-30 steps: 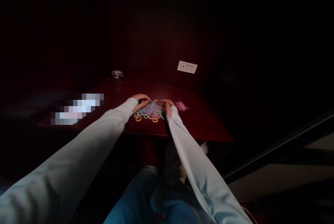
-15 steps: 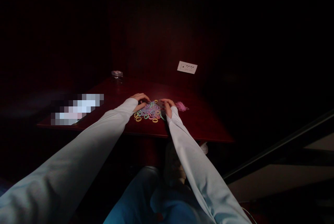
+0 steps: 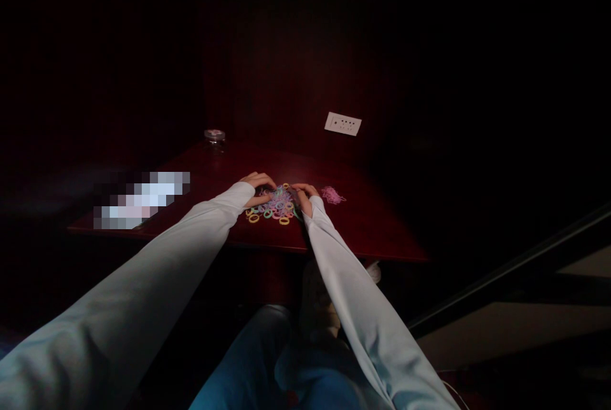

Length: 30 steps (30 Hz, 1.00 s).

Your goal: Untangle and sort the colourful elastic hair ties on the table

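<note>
On the dark red table lies a heap of small coloured bands, with yellow, green, pink and purple rings among them. My left hand curves around the heap's left side, thumb and fingers apart. At the right side, my right hand bends over the heap's edge with its fingers apart, touching or just above the bands. A separate small pile of pink bands sits to the right of my right hand. No band can be made out in either hand.
A round jar with a lid stands at the back left of the table. A blurred-out bright flat object lies on the left. A white socket plate is on the back wall.
My left hand has shifted very slightly right, its thumb now over the heap's edge. The fingers of my right hand have moved slightly left. The bands look nearly the same.
</note>
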### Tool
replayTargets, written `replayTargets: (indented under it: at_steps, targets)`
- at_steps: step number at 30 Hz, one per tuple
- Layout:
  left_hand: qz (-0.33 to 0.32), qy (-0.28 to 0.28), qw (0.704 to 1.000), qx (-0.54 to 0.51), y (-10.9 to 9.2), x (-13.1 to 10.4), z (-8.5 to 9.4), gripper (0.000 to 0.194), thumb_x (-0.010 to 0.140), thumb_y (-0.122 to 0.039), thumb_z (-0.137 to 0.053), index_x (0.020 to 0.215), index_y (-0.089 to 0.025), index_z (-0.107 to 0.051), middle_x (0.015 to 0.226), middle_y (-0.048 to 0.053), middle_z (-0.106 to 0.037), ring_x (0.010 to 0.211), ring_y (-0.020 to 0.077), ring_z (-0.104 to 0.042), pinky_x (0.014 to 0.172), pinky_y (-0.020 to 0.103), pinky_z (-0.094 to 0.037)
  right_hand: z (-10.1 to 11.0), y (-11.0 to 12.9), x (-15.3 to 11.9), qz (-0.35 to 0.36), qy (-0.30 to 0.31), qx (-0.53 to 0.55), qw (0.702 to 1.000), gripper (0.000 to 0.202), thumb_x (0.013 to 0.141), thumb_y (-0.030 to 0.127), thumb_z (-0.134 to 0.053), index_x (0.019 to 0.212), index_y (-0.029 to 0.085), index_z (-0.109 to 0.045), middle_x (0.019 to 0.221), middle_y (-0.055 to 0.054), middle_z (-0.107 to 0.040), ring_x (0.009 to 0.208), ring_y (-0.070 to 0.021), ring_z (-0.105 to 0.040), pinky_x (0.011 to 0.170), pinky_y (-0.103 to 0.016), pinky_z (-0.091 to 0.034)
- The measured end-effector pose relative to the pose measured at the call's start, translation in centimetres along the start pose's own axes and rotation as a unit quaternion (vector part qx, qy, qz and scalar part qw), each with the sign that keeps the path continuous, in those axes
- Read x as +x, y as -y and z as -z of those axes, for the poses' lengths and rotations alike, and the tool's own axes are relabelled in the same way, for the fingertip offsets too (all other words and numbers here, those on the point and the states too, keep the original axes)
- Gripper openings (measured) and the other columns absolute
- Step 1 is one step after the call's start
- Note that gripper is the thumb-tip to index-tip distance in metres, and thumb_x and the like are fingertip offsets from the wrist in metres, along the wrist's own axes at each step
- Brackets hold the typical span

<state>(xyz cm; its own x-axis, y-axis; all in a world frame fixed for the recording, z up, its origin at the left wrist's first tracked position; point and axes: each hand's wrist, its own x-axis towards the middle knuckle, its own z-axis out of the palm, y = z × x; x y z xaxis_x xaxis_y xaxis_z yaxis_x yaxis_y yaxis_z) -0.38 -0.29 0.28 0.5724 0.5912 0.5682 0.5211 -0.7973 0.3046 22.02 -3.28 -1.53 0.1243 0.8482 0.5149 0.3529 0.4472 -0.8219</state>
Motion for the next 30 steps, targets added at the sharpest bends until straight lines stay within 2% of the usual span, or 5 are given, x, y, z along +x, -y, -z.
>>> replayTargets:
  at_steps: [4,10,19,25,30]
  targets:
    - [-0.002,-0.002,1.000,-0.004,-0.2,0.0,0.0,0.027,0.086,-0.042,-0.062,0.104,-0.024,-0.073,0.106,0.004,-0.072,0.095,0.0212,-0.061,0.090,0.034,-0.042,-0.2,-0.3,0.1,-0.021,0.013,-0.011,1.000,0.020,0.083,0.037,-0.058,0.084,0.024,-0.073,0.091,-0.002,-0.069,0.091,-0.0201,-0.061,0.093,-0.035,-0.048]
    - [0.011,-0.014,1.000,-0.024,-0.8,0.1,0.2,0.026,0.087,-0.044,-0.061,0.093,-0.023,-0.075,0.095,0.004,-0.073,0.086,0.0200,-0.060,0.083,0.032,-0.044,0.6,1.0,-0.4,0.000,0.057,-0.045,0.997,0.018,0.084,0.032,-0.059,0.083,0.025,-0.076,0.091,-0.002,-0.071,0.092,-0.0209,-0.062,0.099,-0.038,-0.044]
    - [0.020,-0.041,0.998,-0.041,-1.3,0.3,0.7,0.027,0.091,-0.042,-0.055,0.084,-0.020,-0.070,0.087,0.004,-0.069,0.077,0.0176,-0.058,0.080,0.031,-0.046,0.8,1.3,-0.4,-0.037,0.019,-0.073,0.996,0.016,0.082,0.030,-0.058,0.080,0.026,-0.074,0.090,-0.001,-0.071,0.090,-0.0203,-0.060,0.098,-0.038,-0.045]
    - [0.024,-0.042,0.998,-0.046,-1.5,0.3,0.8,0.026,0.091,-0.042,-0.055,0.086,-0.020,-0.069,0.085,0.004,-0.067,0.077,0.0172,-0.057,0.076,0.029,-0.046,0.7,1.4,-0.6,-0.031,0.022,-0.085,0.996,0.015,0.080,0.027,-0.060,0.080,0.025,-0.075,0.087,-0.002,-0.069,0.092,-0.0215,-0.060,0.098,-0.038,-0.045]
    - [0.026,-0.032,0.998,-0.048,-1.4,0.2,0.6,0.026,0.088,-0.044,-0.058,0.090,-0.021,-0.070,0.089,0.004,-0.068,0.079,0.0179,-0.058,0.078,0.030,-0.047,0.5,1.2,-0.9,-0.021,0.060,-0.043,0.997,0.015,0.080,0.030,-0.061,0.084,0.025,-0.075,0.090,-0.001,-0.071,0.087,-0.0205,-0.062,0.091,-0.035,-0.050]
